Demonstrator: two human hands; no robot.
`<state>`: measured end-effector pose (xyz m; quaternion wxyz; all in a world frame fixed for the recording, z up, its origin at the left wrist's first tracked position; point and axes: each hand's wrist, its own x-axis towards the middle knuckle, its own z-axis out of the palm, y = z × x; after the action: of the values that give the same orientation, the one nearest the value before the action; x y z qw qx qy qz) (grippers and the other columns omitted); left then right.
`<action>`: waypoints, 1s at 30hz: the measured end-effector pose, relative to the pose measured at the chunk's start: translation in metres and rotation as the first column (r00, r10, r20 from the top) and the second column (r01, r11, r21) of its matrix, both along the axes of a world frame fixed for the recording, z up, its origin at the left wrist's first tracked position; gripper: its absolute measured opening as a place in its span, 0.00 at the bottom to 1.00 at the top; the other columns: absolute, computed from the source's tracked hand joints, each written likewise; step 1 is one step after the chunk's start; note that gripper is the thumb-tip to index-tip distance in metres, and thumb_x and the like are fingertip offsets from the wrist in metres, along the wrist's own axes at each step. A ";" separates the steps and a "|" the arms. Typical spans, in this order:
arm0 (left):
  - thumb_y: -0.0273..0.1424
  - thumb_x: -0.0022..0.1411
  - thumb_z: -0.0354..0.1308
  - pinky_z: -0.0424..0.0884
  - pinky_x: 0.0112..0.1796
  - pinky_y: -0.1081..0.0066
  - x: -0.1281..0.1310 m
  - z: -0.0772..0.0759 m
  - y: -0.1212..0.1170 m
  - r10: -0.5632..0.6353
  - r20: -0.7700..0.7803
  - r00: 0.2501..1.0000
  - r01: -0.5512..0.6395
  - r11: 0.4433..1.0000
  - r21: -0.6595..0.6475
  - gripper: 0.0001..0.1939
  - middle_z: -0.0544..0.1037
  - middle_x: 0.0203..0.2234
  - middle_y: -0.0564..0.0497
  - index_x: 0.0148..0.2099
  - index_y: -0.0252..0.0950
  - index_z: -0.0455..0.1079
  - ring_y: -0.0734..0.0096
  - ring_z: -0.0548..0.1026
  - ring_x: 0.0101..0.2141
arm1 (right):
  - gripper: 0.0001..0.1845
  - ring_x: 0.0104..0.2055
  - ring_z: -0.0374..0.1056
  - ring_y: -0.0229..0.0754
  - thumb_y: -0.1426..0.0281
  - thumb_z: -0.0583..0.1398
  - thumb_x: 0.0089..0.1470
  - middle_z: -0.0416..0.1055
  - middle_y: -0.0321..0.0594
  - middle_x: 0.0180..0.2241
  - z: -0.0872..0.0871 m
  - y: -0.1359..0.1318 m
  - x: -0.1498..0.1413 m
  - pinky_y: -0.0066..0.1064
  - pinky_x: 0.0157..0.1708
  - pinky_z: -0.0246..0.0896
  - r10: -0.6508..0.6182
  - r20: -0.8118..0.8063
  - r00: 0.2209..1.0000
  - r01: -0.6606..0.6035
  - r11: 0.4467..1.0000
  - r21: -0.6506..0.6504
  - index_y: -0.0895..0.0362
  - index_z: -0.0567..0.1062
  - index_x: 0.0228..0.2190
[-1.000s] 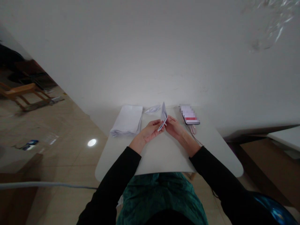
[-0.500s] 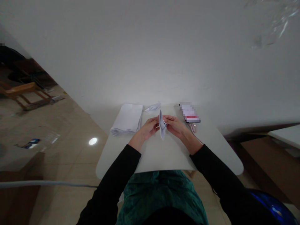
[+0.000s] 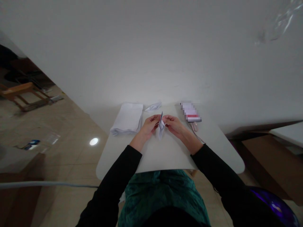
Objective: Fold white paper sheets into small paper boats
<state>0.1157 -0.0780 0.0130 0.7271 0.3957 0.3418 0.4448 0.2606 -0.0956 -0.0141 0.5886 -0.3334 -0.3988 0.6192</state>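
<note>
Between my two hands a small folded white paper (image 3: 161, 126) stands on edge above the table, its layers slightly parted. My left hand (image 3: 151, 124) pinches it from the left side. From the right, my right hand (image 3: 173, 124) grips it between thumb and fingers. Left of my hands lies a thick stack of white paper sheets (image 3: 128, 117). Just behind them rests another folded white paper piece (image 3: 153, 107). The fingertips behind the held paper are partly hidden.
A phone (image 3: 191, 112) with a pinkish strap (image 3: 194, 126) lies on the white table (image 3: 165, 157) at the right. The wall (image 3: 151, 56) borders the table's far edge. A cardboard box (image 3: 272, 164) is at right, and a wooden stool (image 3: 21, 91) stands far left.
The folded paper has turned slightly and its opening looks narrower. Both hands still hold it in about the same place. The whole view has shifted a little.
</note>
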 end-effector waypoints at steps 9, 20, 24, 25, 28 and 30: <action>0.30 0.42 0.75 0.65 0.26 0.77 -0.011 -0.003 0.007 -0.068 0.015 0.998 0.069 0.996 -0.048 0.23 0.76 0.24 0.55 0.39 0.35 0.69 0.77 0.73 0.23 | 0.16 0.33 0.66 0.36 0.62 0.70 0.45 0.75 0.34 0.31 0.017 -0.011 -0.001 0.29 0.36 0.57 0.129 0.131 0.983 -0.139 0.988 0.070 0.52 0.77 0.36; 0.30 0.49 0.71 0.64 0.27 0.78 -0.009 0.000 0.008 -0.044 -0.020 0.999 0.043 0.998 -0.051 0.15 0.74 0.24 0.56 0.39 0.34 0.73 0.81 0.70 0.23 | 0.19 0.29 0.64 0.35 0.62 0.71 0.41 0.73 0.29 0.24 0.019 -0.009 0.000 0.31 0.39 0.57 0.045 0.125 0.991 -0.054 0.996 0.071 0.52 0.73 0.35; 0.29 0.49 0.71 0.64 0.27 0.78 -0.010 -0.001 0.009 -0.087 0.016 0.996 0.088 0.993 -0.073 0.15 0.74 0.24 0.56 0.39 0.33 0.73 0.80 0.70 0.23 | 0.21 0.29 0.64 0.35 0.63 0.71 0.41 0.73 0.28 0.25 0.023 -0.013 -0.001 0.31 0.39 0.56 0.055 0.107 0.993 -0.061 0.996 0.060 0.52 0.72 0.36; 0.30 0.49 0.72 0.63 0.27 0.78 -0.010 -0.002 0.010 -0.098 0.021 0.995 0.099 0.993 -0.062 0.15 0.73 0.23 0.56 0.38 0.33 0.73 0.81 0.69 0.23 | 0.21 0.28 0.63 0.35 0.63 0.71 0.41 0.72 0.28 0.24 0.024 -0.014 -0.002 0.31 0.38 0.56 0.046 0.100 0.994 -0.052 0.997 0.065 0.51 0.71 0.36; 0.34 0.48 0.73 0.62 0.26 0.78 -0.007 -0.006 0.011 -0.094 0.042 0.995 0.094 0.996 0.003 0.17 0.72 0.23 0.57 0.36 0.34 0.71 0.81 0.69 0.23 | 0.21 0.27 0.62 0.35 0.62 0.72 0.40 0.70 0.27 0.23 0.025 -0.014 -0.003 0.30 0.36 0.55 0.023 0.069 0.997 -0.028 0.997 0.070 0.52 0.71 0.34; 0.37 0.46 0.74 0.63 0.27 0.78 -0.004 -0.008 0.010 -0.065 0.075 0.995 0.062 0.997 0.050 0.19 0.72 0.22 0.58 0.34 0.35 0.69 0.81 0.69 0.23 | 0.20 0.27 0.61 0.34 0.62 0.73 0.39 0.70 0.27 0.23 0.022 -0.011 -0.003 0.29 0.34 0.54 0.021 0.025 0.999 -0.022 0.998 0.060 0.52 0.72 0.32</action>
<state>0.1118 -0.0675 0.0052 0.7439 0.4060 0.2903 0.4444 0.2571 -0.1071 0.0083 0.5867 -0.3189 -0.4280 0.6090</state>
